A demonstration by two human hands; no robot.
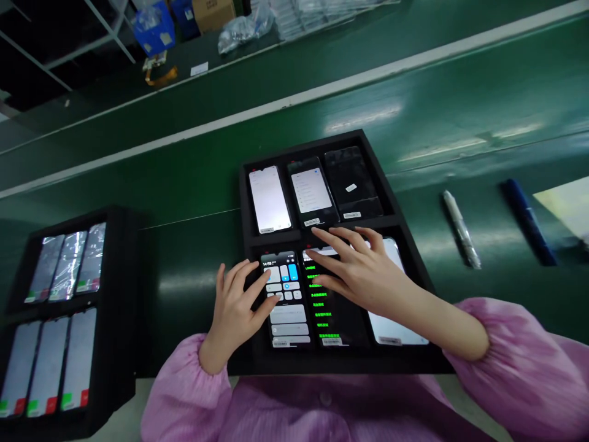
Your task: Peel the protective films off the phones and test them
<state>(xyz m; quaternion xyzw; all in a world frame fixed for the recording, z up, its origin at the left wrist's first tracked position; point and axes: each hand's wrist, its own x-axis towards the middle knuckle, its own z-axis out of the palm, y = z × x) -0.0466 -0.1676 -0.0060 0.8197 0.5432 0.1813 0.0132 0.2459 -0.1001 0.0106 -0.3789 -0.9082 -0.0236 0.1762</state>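
Observation:
A black foam tray (400, 228) holds several smartphones in two rows. My left hand (239, 301), fingers apart, rests its fingertips at the lower-left phone (289, 314), whose lit screen shows a control panel and the time 14:59. Over the middle phone (343, 319), with green text on black, my right hand (356, 270) spreads its fingers. That hand partly hides the white-screened phone (398, 322) at the lower right. In the upper row lie a white-screened phone (270, 199), a phone with a list on screen (311, 190) and a dark phone with a small sticker (353, 178).
Another black tray (117, 264) with several phones stands at the left. To the right lie a silver pen (461, 230), a blue pen (529, 221) and pale paper (568, 205). A blue bin (154, 31), cardboard box (212, 13) and plastic bags (246, 31) are at the back.

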